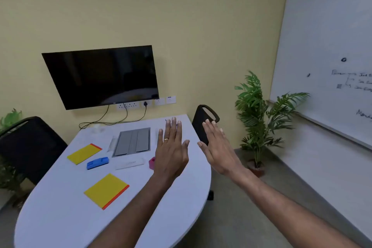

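Here's the wide white surface (60, 217), and both hands hover by its right edge, holding nothing. Toward the far edge a grey folding cover (132, 142) lies flat. The left hand (171, 151) hangs palm down over the surface, fingers straight and slightly fanned. The right hand (218, 147) is out beyond the right edge, in front of a black chair (201, 125), fingers straight and close together. A white strip (129, 163) lies crosswise, pointing at the little one: a pink block (152, 162) near the right edge, half hidden on the little-finger side of the left hand. How it's turned, I can't tell. The left hand is plainly nearer, so I'd say the reach is down and leftward.
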`<state>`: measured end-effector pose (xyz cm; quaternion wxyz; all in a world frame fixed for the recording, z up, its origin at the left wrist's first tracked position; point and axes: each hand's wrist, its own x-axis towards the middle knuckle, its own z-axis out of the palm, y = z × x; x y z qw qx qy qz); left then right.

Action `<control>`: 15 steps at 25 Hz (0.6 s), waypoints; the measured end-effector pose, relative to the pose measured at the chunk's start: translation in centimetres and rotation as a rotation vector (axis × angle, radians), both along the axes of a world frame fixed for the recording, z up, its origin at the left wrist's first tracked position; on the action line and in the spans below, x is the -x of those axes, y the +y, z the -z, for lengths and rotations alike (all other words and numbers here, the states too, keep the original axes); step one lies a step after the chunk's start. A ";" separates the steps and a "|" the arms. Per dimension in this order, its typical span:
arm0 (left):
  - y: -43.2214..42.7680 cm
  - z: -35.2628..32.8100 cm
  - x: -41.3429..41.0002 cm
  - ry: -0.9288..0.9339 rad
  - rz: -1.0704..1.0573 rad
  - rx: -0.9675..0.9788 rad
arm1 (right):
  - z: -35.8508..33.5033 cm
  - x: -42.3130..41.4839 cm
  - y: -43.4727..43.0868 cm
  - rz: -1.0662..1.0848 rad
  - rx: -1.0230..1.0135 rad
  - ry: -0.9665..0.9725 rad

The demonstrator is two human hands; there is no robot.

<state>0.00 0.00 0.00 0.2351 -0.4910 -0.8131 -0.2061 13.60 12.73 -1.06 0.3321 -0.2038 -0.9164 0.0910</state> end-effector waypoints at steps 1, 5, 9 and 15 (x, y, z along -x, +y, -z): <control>1.0 0.3 -0.4 -0.004 -0.014 0.000 | 0.3 -0.3 0.8 0.006 0.002 0.002; 5.4 2.1 -0.2 -0.046 -0.029 0.002 | 2.3 -0.3 5.0 0.020 0.070 -0.057; 10.5 4.4 2.3 -0.092 -0.040 0.031 | 4.2 1.4 10.0 0.013 0.080 -0.116; 18.9 7.7 7.9 -0.170 -0.057 0.076 | 6.5 7.0 17.8 -0.021 0.083 -0.200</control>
